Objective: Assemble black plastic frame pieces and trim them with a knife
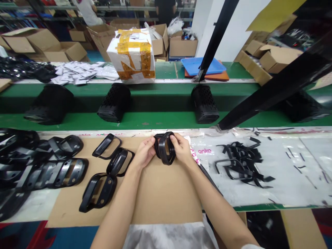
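Between my two hands, raised over a sheet of brown cardboard (166, 197), is a black plastic frame with a handle-like loop (164, 148). My left hand (145, 151) pinches its left side with thumb and fingers. On the opposite side my right hand (181, 147) grips it, thumb toward me. Similar black frames lie left of my left forearm: one thin frame (107, 147) at the back, one (119, 162) close to my wrist, and one (98, 192) nearer me. Something white with pink print (194, 152) shows behind my right wrist.
More black frames (46, 169) are heaped at far left. Black strips (242, 162) pile up on the right. Black perforated housings (114, 102) stand along the green conveyor (155, 119). A dark post (259, 97) slants across the right. Beyond are a taped white box (133, 57) and blue tray (203, 66).
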A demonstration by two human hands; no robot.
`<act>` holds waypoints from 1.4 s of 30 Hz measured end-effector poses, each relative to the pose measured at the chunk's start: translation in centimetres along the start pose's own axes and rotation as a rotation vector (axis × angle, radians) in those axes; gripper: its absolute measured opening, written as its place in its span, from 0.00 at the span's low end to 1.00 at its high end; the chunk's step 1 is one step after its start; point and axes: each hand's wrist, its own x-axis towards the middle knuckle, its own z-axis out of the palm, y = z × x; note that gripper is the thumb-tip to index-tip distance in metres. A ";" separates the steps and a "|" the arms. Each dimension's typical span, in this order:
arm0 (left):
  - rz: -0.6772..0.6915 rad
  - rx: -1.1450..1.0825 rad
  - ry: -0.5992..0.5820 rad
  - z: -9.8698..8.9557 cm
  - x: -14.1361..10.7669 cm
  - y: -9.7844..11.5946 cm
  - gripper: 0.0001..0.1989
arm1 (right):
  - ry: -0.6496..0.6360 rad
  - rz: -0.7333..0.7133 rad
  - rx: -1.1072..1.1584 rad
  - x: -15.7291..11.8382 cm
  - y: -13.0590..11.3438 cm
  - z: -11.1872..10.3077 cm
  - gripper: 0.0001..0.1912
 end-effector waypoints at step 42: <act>-0.018 0.174 0.089 -1.3 0.8 -0.6 0.22 | -0.047 0.016 -0.158 -0.9 1.3 0.7 0.16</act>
